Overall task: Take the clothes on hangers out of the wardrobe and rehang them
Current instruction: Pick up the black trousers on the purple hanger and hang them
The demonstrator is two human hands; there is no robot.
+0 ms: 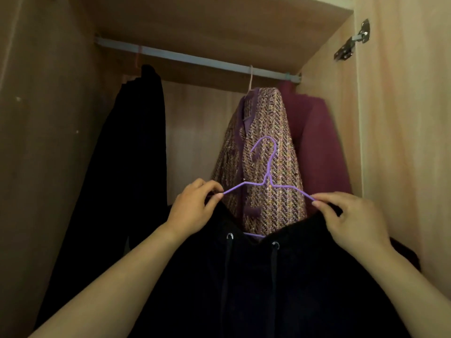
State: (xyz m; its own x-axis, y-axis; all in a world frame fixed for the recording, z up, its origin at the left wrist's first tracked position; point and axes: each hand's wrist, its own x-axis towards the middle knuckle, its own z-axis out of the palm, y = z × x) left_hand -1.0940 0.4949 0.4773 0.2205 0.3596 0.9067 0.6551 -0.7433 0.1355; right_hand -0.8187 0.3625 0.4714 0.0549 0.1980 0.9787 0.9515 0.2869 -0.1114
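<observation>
A purple wire hanger is held up in front of the open wardrobe, its hook free below the rail. A black drawstring hoodie hangs from it, its neckline draped over both hanger arms. My left hand pinches the hoodie's left shoulder at the hanger's left arm. My right hand pinches the right shoulder at the hanger's right arm. The hanger's lower bar shows just under the neckline.
On the rail hang a black garment at the left, a purple tweed jacket in the middle-right and a maroon top against the right wall. The wardrobe door with a metal hinge stands open at right.
</observation>
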